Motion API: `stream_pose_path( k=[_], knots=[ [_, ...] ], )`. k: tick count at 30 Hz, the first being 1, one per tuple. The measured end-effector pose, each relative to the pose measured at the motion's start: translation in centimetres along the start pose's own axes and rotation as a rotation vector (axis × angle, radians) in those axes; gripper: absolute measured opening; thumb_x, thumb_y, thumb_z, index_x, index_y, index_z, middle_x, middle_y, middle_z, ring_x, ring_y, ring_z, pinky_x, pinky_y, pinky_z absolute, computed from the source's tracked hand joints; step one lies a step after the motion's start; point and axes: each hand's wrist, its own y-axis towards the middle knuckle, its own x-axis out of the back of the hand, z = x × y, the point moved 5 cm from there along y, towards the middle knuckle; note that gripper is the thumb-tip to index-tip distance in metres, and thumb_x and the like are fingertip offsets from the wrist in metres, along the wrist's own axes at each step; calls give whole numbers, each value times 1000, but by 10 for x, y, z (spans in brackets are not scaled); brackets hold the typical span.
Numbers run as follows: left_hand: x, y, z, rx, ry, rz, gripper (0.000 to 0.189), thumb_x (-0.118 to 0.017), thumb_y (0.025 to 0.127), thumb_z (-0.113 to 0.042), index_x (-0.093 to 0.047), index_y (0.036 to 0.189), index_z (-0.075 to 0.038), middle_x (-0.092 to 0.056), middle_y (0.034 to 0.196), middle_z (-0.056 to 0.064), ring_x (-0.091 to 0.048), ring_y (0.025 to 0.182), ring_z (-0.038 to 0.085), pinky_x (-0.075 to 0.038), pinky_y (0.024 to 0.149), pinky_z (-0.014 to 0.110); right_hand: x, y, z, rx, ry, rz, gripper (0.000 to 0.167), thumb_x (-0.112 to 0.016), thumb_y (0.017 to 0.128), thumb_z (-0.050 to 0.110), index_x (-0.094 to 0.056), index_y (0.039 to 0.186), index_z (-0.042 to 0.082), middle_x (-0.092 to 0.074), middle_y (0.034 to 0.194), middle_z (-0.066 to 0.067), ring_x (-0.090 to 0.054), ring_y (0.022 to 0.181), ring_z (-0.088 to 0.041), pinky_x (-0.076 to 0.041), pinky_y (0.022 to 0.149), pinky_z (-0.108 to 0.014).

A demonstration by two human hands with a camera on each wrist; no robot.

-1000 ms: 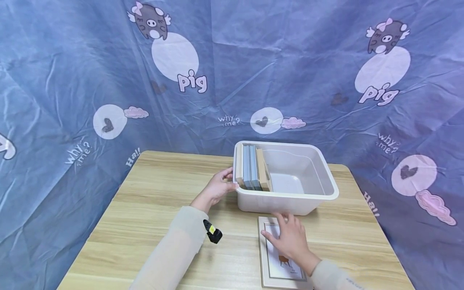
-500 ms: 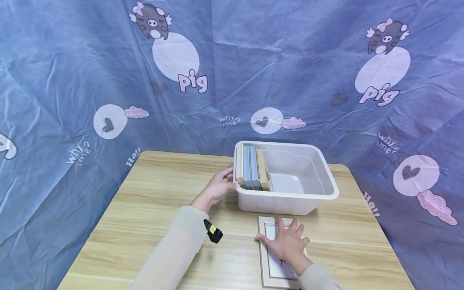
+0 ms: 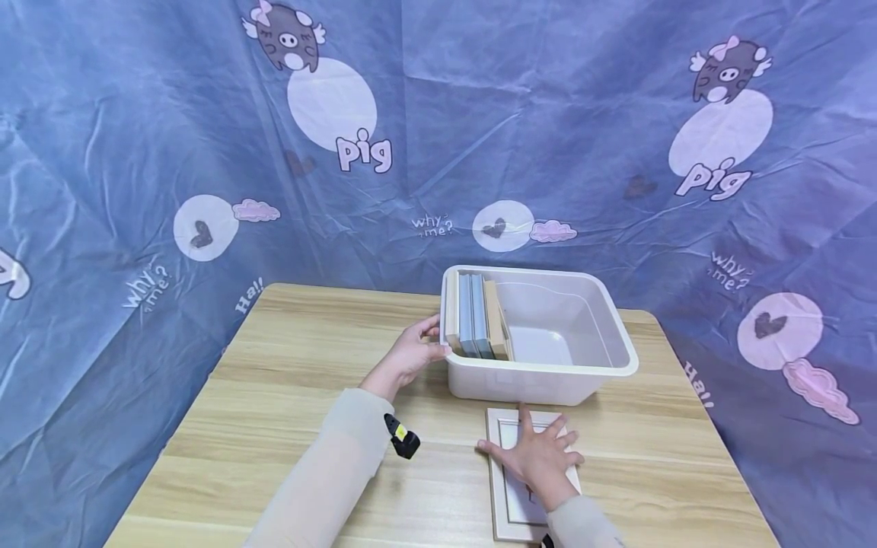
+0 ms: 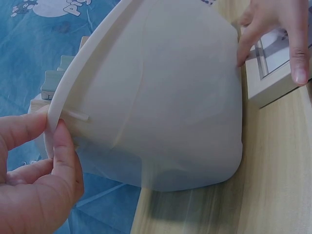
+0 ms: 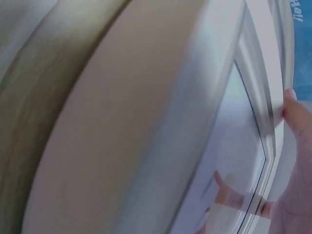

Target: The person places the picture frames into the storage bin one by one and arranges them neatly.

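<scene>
A light-grey plastic tub (image 3: pixel 527 383) stands on the table, with several tan and blue-grey frame-like pieces (image 3: pixel 482 316) upright at its left end. The left hand (image 3: pixel 409 354) pinches the tub's left rim; in the left wrist view, thumb and fingers (image 4: pixel 63 144) lie either side of it. In front of the tub lies a cream picture frame (image 3: pixel 502 498), glass side up. Spread over its upper half is the right hand (image 3: pixel 541 459), fingers fanned and thumb across the left edge. In the right wrist view, that hand (image 5: pixel 295 161) is at the border. The picture is mostly covered.
The wooden table (image 3: pixel 274 426) ends at a blue printed cloth (image 3: pixel 425 137) behind and at both sides. A small black device with a yellow mark (image 3: pixel 402 437) sits on the left sleeve. The tub's right part shows its bare bottom (image 3: pixel 548 346).
The right hand has shifted left over the picture frame, its fingers spreading wide and its thumb reaching past the left edge. The left hand stays on the tub's rim.
</scene>
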Motion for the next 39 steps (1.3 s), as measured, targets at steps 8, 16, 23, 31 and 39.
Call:
stream_pose_path(
  k=[8,16,23,31,39],
  knots=[
    [-1,0,-1,1,-12,0,72,-59,79,18,-37,144,-1,-45,125,24,-58,92,20,-54,85,31,4,-1,1,-44,55,8,133,-51,48,95,-23,151,15,4,136,-53,-13,117,-74,-23,82,-83],
    [0,2,1,-3,-10,2,72,-60,78,18,-37,144,-1,-44,124,22,-57,89,19,-54,84,30,4,0,1,-76,88,24,134,-53,47,94,-22,151,16,6,137,-51,-14,119,-71,-26,81,-82],
    [-1,0,1,-6,-8,-8,72,-60,78,18,-38,144,-1,-44,125,23,-58,88,19,-54,84,30,1,5,-2,-94,123,23,134,-60,47,90,-23,150,14,5,139,-49,-15,120,-69,-25,79,-83],
    [0,0,2,17,1,-24,73,-62,78,18,-39,144,-3,-45,124,20,-58,88,19,-55,83,29,4,6,-4,-96,187,-34,132,-68,43,84,-27,148,15,-6,134,-49,-22,113,-67,-27,74,-82],
    [0,0,1,16,7,-11,73,-61,78,17,-38,145,-4,-44,124,21,-58,89,20,-54,84,29,17,1,-4,-38,248,-77,127,-71,46,80,-28,147,16,-9,134,-46,-25,112,-65,-29,70,-82]
  ],
)
